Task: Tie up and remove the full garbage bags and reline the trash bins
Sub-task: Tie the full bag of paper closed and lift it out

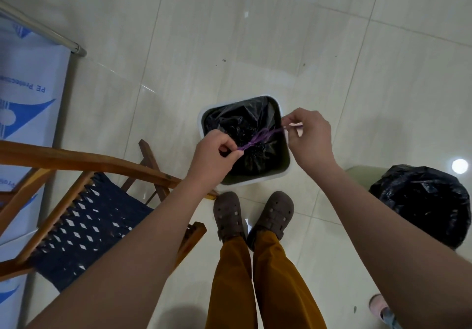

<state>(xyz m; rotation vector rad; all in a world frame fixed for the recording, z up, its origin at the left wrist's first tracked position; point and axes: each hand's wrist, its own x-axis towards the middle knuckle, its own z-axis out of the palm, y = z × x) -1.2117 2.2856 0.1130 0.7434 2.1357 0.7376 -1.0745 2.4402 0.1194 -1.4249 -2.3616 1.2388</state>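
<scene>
At the far left a blue-and-white printed sheet (28, 93) hangs under a metal rail (43, 30), with a wooden chair (84, 216) with a dark woven seat beside it. Next, the left hand (213, 153) pinches one end of the purple drawstring (258, 137), fingers curled round it. The string stretches taut over the gathered black garbage bag (245, 147), which sits inside the white square bin (286, 172) on the tiled floor (255, 34), just ahead of the person's brown shoes (251, 215). The right hand (310, 137) pinches the other end. Farther right stands a second bin lined with a black bag (424, 201).
</scene>
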